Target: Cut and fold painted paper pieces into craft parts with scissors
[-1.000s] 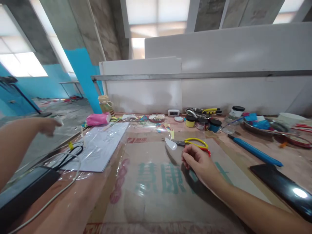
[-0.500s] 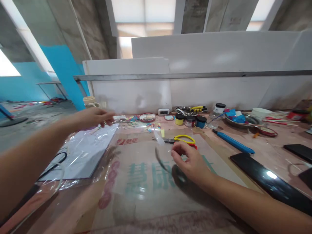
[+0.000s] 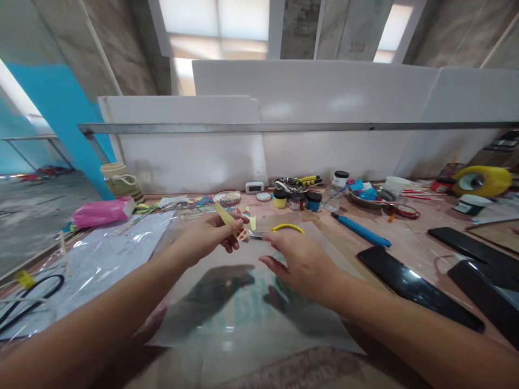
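Between the thumb and fingers of my left hand [image 3: 213, 235] is a pale yellow strip [image 3: 224, 214] with a red-and-white patterned end, tilted above the clear sheet. My right hand [image 3: 298, 256] is over the yellow-handled scissors [image 3: 287, 227], its thumb apart from the fingers. The scissor blades point left toward the strip's patterned end, and the handles are partly hidden behind my right hand. Whether the fingers grip the scissors cannot be made out. Under both hands lies the clear sheet [image 3: 227, 324] with green lettering showing through.
Paint jars [image 3: 279, 199], a clear bottle [image 3: 333, 194] and a metal dish [image 3: 371, 199] stand at the back. A blue cutter [image 3: 362, 229] and black curved pieces [image 3: 413, 286] lie right. Left are plastic-covered white paper [image 3: 117, 254], a pink packet [image 3: 104, 212] and a mug [image 3: 121, 182].
My left hand has come in from the left to the middle and now holds the yellow strip. My right hand has moved over the scissors. The view has turned to the right.
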Tool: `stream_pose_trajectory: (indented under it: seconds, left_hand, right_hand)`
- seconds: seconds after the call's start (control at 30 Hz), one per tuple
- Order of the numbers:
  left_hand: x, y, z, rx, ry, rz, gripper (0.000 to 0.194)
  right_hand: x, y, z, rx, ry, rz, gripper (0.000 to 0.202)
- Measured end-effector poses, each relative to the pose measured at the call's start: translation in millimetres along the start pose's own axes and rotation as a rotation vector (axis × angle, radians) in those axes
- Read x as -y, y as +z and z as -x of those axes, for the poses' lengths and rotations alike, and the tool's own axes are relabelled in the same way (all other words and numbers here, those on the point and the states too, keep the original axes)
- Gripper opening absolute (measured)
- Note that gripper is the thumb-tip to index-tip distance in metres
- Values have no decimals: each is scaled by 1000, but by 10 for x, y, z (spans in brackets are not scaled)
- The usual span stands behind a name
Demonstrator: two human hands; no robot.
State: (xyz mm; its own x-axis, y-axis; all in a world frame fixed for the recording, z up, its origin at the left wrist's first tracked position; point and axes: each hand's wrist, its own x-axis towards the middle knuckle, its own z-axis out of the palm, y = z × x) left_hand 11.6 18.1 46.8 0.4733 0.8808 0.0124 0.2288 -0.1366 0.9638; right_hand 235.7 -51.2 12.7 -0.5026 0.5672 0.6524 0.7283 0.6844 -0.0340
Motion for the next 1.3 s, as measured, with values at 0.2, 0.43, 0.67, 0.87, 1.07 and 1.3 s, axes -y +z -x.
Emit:
stream_pose_trajectory:
  seconds: [0.2, 0.43, 0.67, 0.87, 1.07, 1.3]
  left_hand:
    - [-69, -108, 131, -28, 114, -37, 37]
    - [-286, -55, 364, -2, 163, -52, 26]
    - [-326, -29, 442, 22, 189, -138, 32]
    - [-334, 6, 458, -196, 263, -191, 30]
    - [-349, -33, 449, -195, 266, 56, 26]
    - [-288, 57, 432, -233, 291, 167, 26]
  right_hand:
    - [-150, -55, -99, 296, 456, -159, 42]
    - [-561, 156, 13, 512, 468, -83, 41]
    - [-609, 262, 81, 470, 517, -211, 55]
    - [-425, 251, -28, 301, 683, -573, 60]
    - [28, 102, -73, 91, 819, -1405, 74]
    - [257, 58, -43, -35, 621, -1454, 60]
